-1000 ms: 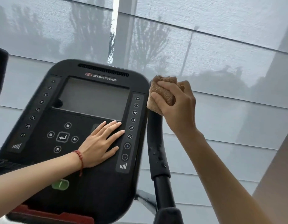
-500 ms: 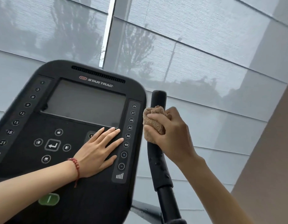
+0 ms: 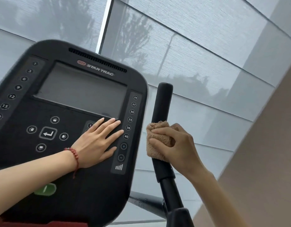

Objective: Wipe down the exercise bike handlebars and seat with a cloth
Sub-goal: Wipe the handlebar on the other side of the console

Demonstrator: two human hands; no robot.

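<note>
- Fingers (image 3: 159,132) of the right hand (image 3: 177,146): curled tight around one tan cloth (image 3: 157,140), pressing it against the handlebar (image 3: 161,108); the cloth wraps the bar about midway along its padded grip.
- Fingers (image 3: 108,125) of the left hand (image 3: 95,141): spread flat and holding nothing, palm down on the console (image 3: 72,202), fingertips just below the lower right corner of the screen (image 3: 82,90).
- Handlebars in view: one, a black upright bar just right of the console, its rounded top end bare above the cloth; below the grip it narrows to a thinner black tube.
- Consoles: one, black, marked "STAR TRAC", with one grey blank screen.
- Numbered buttons: one column at the left edge reading 1 to 18 in view, one column at the right edge reading 24 to 40; below the right column, one plus and one minus button.
- Arrow keys (image 3: 48,133): four around one central enter key, left of the left hand.
- Green button (image 3: 45,189): one, partly hidden by the left forearm.
- Bracelet (image 3: 74,154): one, of red beads, on the left wrist.
- Window blinds (image 3: 206,54): grey, translucent, behind the machine; tree shapes show faintly through them.
- Seat: out of view.
</note>
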